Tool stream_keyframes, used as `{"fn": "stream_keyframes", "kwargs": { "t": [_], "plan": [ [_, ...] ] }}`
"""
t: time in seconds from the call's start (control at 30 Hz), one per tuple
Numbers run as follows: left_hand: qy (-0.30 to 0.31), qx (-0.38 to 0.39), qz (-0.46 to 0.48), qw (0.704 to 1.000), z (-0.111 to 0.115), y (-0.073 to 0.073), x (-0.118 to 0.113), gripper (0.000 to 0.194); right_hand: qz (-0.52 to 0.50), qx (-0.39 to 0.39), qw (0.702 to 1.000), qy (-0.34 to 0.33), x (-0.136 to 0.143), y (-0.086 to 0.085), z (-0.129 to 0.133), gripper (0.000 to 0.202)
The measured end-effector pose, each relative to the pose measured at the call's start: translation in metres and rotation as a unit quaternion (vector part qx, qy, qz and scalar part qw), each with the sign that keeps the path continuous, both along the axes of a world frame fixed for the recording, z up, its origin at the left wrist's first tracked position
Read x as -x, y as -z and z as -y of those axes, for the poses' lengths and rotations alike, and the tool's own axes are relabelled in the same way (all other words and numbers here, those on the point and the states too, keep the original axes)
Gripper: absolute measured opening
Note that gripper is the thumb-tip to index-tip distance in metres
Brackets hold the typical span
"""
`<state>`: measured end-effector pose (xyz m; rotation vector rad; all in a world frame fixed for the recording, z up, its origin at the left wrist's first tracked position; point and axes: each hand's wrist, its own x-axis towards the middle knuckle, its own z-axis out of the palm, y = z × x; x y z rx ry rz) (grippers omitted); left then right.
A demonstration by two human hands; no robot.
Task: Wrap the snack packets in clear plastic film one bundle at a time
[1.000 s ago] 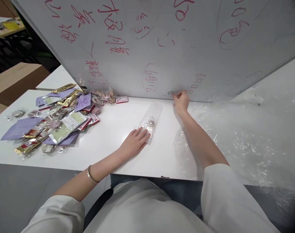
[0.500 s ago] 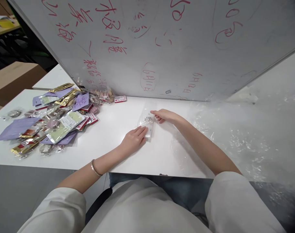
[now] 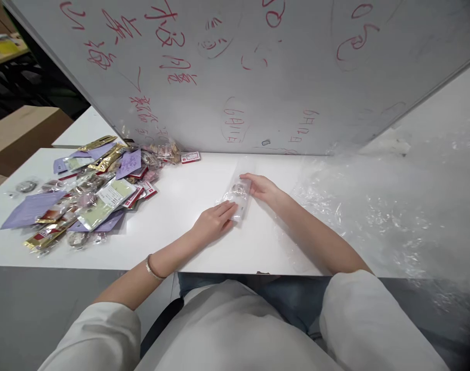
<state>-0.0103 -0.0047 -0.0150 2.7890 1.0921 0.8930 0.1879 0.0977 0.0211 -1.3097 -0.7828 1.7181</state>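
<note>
A small clear plastic bag (image 3: pixel 239 191) lies on the white table in front of me, with a little greyish item showing through it that I cannot identify. My left hand (image 3: pixel 215 221) rests with stretched fingers on the bag's lower left part. At the upper right edge, my right hand (image 3: pixel 262 188) has its fingers closed on the bag, its fingertips partly hidden beneath the film.
Purple, gold and green packets (image 3: pixel 107 198) lie heaped on the left. A whiteboard (image 3: pixel 204 103) with red writing stands behind the table (image 3: pixel 169 206). Crinkled clear plastic film (image 3: pixel 373 216) spreads over the right side. A cardboard box (image 3: pixel 22 131) sits far left.
My right hand has closed on the bag's edge, its index finger no longer pointing out across it. The bag has tilted slightly rightward. My left hand stays on it.
</note>
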Motion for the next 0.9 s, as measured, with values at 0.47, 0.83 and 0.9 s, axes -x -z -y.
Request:
{"fn": "stream_keyframes", "kwargs": {
  "t": [0.47,0.83,0.9],
  "plan": [
    [0.062,-0.030,-0.091,0.993,-0.008,-0.004,0.000,0.034,0.170,-0.383,0.893,-0.166,-0.018,0.020,0.017,0.041],
    [0.039,-0.045,-0.053,0.997,-0.008,-0.001,-0.004,0.019,0.346,-0.566,0.671,-0.331,-0.037,0.040,0.025,0.053],
    [0.056,0.027,-0.049,0.997,-0.010,-0.001,-0.003,0.024,0.332,-0.536,0.699,-0.337,-0.038,0.039,0.030,0.052]
  ]
}}
